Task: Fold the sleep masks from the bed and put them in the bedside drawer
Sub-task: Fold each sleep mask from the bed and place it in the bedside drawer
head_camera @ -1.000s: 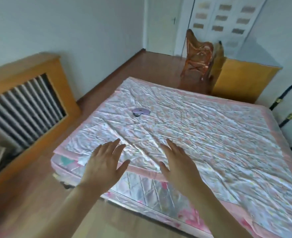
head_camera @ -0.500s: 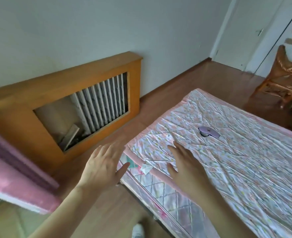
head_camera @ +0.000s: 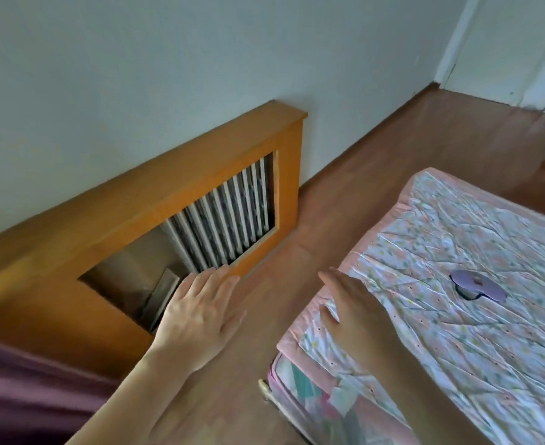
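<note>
While one bed [head_camera: 457,332] fills the right side under a floral quilt, one wooden radiator cover [head_camera: 136,200] stands against the wall; two hands are held flat with fingers straight and empty, the left hand [head_camera: 197,319] above the floor, the right hand [head_camera: 357,313] over the bed's corner; one purple sleep mask [head_camera: 476,284] lies on the quilt, near the right hand but apart from it

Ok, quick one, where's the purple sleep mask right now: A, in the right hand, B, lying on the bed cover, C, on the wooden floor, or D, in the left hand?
B: the sleep mask lies on the bed cover, beyond the empty right hand; the left hand is empty too.
</note>
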